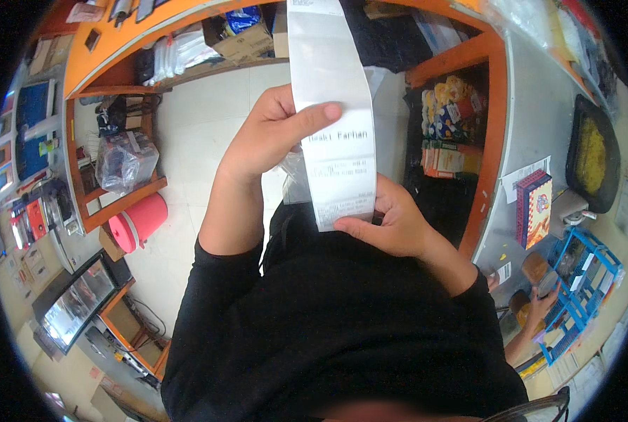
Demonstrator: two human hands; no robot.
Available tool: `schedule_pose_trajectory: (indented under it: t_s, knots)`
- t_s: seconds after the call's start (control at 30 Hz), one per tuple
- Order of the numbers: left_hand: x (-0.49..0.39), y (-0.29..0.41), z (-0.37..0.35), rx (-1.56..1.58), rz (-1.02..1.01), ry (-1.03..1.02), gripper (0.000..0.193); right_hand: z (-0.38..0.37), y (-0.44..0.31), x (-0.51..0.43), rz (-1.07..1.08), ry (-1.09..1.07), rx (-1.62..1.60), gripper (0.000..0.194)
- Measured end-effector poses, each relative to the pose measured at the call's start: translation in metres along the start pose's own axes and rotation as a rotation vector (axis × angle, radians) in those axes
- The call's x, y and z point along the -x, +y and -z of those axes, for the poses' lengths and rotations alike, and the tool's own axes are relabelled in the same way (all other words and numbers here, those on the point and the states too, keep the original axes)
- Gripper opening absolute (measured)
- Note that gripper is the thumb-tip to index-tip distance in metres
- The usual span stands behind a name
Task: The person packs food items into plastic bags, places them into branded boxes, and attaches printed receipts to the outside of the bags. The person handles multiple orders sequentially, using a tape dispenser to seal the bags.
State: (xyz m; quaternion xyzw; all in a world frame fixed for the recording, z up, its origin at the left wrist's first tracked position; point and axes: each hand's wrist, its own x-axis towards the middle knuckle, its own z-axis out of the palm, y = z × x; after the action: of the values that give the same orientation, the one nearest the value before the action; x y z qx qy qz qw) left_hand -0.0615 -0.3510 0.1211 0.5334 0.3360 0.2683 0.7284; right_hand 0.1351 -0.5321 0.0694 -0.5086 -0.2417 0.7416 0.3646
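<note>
A long strip of white printed receipt paper stretches in front of my chest and runs out past the top of the picture. My left hand grips its left edge about halfway along, thumb on the printed face and fingers behind. Lower down, my right hand pinches the bottom right corner, its thumb over the small print. The paper bears large and small writing. Partly hidden behind the strip is a clear plastic bag.
An orange-edged counter surrounds me. On its right side are a small printed box, a black tray with yellow contents, and a blue wire rack. Another person's hand holds a jar there. A pink bucket lies left.
</note>
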Motion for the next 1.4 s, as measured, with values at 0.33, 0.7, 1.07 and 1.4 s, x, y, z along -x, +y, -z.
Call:
schedule_pose_trajectory:
  t_s: [0.33,0.7,1.07,1.4]
  knots:
    - [0.037,0.053,-0.034,0.067,-0.245,-0.044,0.027,-0.015,-0.053,0.04,0.317,0.076,0.32,0.029]
    - [0.042,0.049,-0.034,0.072,-0.261,-0.039,0.046,-0.082,-0.202,-0.003,0.586,0.262,0.579,0.028]
    - [0.035,0.057,-0.014,0.073,-0.079,0.028,0.056,-0.069,-0.193,-0.02,0.644,0.338,0.523,0.029]
    - [-0.009,0.046,0.001,-0.099,0.044,-0.058,0.063,0.154,0.163,0.163,-0.218,1.538,1.27,0.048]
